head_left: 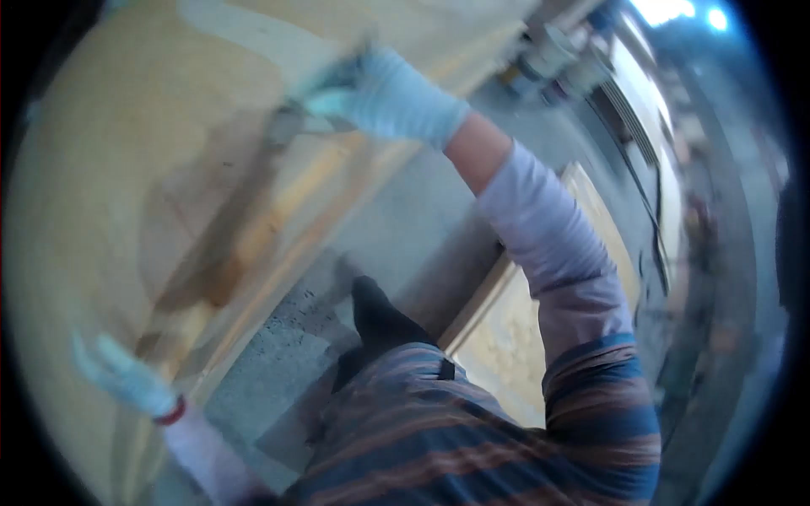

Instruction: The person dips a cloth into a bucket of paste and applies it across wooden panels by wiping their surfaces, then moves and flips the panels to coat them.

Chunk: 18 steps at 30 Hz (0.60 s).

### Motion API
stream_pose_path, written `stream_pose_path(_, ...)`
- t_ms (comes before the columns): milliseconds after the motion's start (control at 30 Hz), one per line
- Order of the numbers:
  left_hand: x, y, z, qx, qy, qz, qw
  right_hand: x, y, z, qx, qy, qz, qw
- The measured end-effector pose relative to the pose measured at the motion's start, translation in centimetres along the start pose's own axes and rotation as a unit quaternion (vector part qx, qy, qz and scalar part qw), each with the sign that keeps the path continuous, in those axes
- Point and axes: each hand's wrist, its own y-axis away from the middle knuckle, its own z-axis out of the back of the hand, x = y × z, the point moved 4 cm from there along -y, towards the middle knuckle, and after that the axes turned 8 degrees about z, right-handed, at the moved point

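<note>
Work at the tan wooden board (93,169) looks mid-way, my read: the right hand (401,97), 12 o'clock, is over its face with a flat hand tool (287,122), probably a scraper, too blurred to confirm. Board fills roughly 8 to 12 o'clock. Done so far: a pale band (253,32) shows on the face at 11 o'clock; can't tell if it's applied material or glare. Dark brownish patch (190,211) at 9 o'clock could be shadow or stain. Most of the face is plain tan, so how much is left can't be judged.

Hands well apart. Right looks curled round the tool, exact grip smeared. Left hand (126,379), 8 o'clock, fingers spread, grasping nothing visible, by the board's near edge; contact unclear.

Materials: both gloves pale, knit-looking; red band (173,411) at the left cuff. Board face smooth and matte, long straight edge with lighter wood-coloured strips. Second panel (510,346) at 4 o'clock: flat, straight-sided, blotchy pale yellow. Floor (392,202) grey, hard-looking, dark specks near the board. Roundish containers (548,63) at 1 o'clock, bucket-like, blurred.
</note>
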Motion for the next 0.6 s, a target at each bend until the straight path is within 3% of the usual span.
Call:
stream_pose_path(67,9.1,-6.7,-3.5,0.085,-0.064,-0.016,0.994,1.9,-5.5,0.8,-0.004,0.094,-0.085,0.992)
stream_pose_path(133,15.6,-8.6,-4.0,0.152,-0.107,0.003,0.983,2.6,-7.8,2.4,-0.071,-0.073,-0.071,0.992)
stream_pose_path(167,12.0,-7.9,-4.8,0.178,-0.011,0.086,0.98,3.1,-9.1,2.8,-0.101,-0.163,-0.043,0.98)
stream_pose_path(233,8.7,-7.1,-5.8,0.13,-0.033,-0.029,0.991,4.4,-12.5,0.5,-0.079,-0.2,-0.012,0.977)
stream_pose_path(300,8.2,-6.8,-5.8,0.047,-0.144,-0.116,0.982,5.8,-14.9,-2.0,-0.064,-0.233,0.015,0.97)
stream_pose_path(367,7.6,-6.3,-5.8,0.053,-0.121,-0.086,0.988,7.0,-17.5,-4.2,-0.054,-0.255,0.037,0.965)
stream_pose_path(433,6.6,-6.4,-5.5,0.009,-0.14,-0.115,0.983,6.1,-21.2,-7.2,-0.067,-0.4,0.001,0.914)
stream_pose_path(467,6.4,-6.6,-5.5,-0.005,-0.145,-0.106,0.984,3.6,-23.9,-9.6,-0.076,-0.526,-0.054,0.845)
stream_pose_path(533,5.7,-6.1,-5.0,-0.01,-0.15,-0.09,0.984,-1.9,-28.1,-14.0,-0.174,-0.573,-0.062,0.798)
stream_pose_path(567,5.8,-6.2,-5.0,-0.009,-0.146,-0.082,0.986,-5.4,-31.2,-15.4,-0.108,-0.192,-0.092,0.971)
stream_pose_path(600,5.9,-6.5,-5.1,-0.002,-0.141,-0.077,0.987,-7.6,-33.9,-15.9,-0.034,0.226,-0.104,0.968)
